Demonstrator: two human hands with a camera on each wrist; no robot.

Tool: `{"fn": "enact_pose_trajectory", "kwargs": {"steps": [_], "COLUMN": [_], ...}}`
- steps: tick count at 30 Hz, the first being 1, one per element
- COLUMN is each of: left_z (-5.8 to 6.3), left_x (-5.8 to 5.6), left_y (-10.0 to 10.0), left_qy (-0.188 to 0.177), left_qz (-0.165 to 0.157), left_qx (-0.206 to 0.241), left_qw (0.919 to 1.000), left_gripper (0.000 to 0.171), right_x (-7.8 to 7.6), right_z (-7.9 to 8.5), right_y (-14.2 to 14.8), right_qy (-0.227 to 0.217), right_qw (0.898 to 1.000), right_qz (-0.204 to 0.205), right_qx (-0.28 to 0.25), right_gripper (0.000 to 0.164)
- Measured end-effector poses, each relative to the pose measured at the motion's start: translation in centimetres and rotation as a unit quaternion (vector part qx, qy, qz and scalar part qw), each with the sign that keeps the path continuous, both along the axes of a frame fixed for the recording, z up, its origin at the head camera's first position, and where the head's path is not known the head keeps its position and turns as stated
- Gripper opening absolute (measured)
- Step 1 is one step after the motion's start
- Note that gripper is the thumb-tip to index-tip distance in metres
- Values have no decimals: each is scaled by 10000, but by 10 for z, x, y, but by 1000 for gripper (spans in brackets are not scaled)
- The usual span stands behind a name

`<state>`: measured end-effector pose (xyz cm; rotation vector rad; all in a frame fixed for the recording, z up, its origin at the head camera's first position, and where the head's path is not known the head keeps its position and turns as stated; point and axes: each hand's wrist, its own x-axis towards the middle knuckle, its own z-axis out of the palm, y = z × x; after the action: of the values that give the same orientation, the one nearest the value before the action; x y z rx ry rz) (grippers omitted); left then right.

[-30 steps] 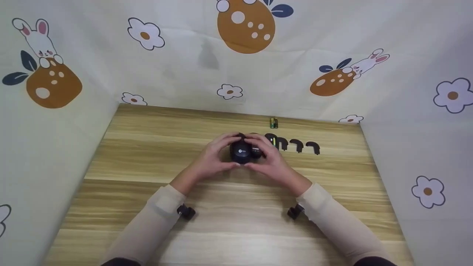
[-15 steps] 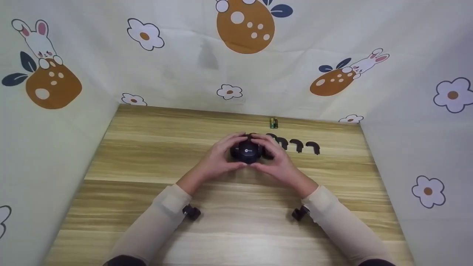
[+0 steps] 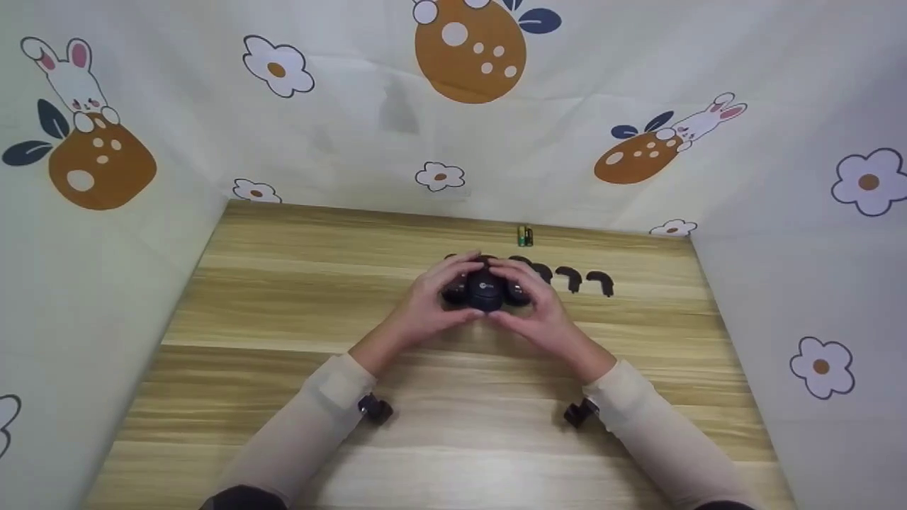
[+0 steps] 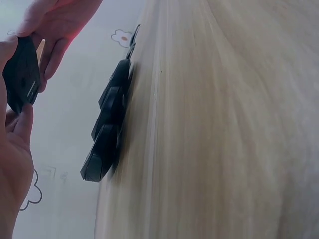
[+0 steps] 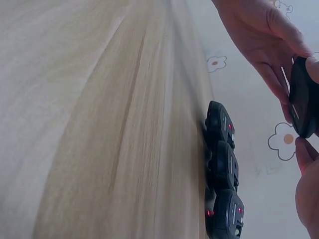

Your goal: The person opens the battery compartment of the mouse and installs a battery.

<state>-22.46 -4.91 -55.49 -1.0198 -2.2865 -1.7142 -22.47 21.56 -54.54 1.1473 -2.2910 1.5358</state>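
Observation:
Both hands grip a black computer mouse [image 3: 487,290] with a small white logo, one from each side. My left hand [image 3: 430,301] has its thumb at the near end and its fingers along the far end. My right hand [image 3: 536,304] mirrors that grip. In the left wrist view the held mouse [image 4: 22,77] is well above the wooden table. The right wrist view shows the same mouse [image 5: 303,102] raised over a row of three black mice. Red lights glow on this row, whose middle mouse [image 5: 225,167] stands close between the other two.
Several curved black pieces [image 3: 568,279] lie in a row right of the hands, partly hidden by the right hand. Two small batteries [image 3: 524,236] lie behind them near the back edge. Patterned cloth walls [image 3: 354,127] enclose the wooden table [image 3: 283,312] at back and sides.
Both hands have shifted to the right with the held mouse. More of the mice on the table shows to its left. The batteries and the outer curved pieces have stayed in place.

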Motion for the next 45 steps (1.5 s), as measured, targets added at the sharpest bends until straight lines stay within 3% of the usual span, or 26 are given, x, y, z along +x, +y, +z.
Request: {"fn": "enact_pose_trajectory", "kwargs": {"steps": [7, 14, 20, 26, 33, 45], "left_z": [1, 5, 7, 7, 14, 15], "left_x": [2, 5, 5, 5, 10, 13], "left_y": [5, 8, 9, 13, 19, 18], "left_qy": [-461, -754, -232, 226, 726, 660], "left_qz": [-246, -231, -15, 65, 462, 444], "left_qx": [754, 851, 723, 901, 779, 786], "left_qw": [9958, 9932, 9971, 9957, 9932, 9937], "left_gripper": [66, 65, 56, 47, 45, 41], "right_x": [3, 8, 11, 10, 9, 9], "right_z": [2, 5, 10, 12, 14, 12], "right_y": [-2, -8, -8, -9, -10, -11], "right_qy": [323, 478, 474, 551, 649, 764], "right_qw": [9993, 9968, 9956, 9953, 9938, 9926], "right_qz": [-184, -443, -527, -405, -391, -506], "right_qx": [-85, -466, -610, -682, -817, -801], "right_gripper": [61, 55, 54, 51, 46, 43]}}
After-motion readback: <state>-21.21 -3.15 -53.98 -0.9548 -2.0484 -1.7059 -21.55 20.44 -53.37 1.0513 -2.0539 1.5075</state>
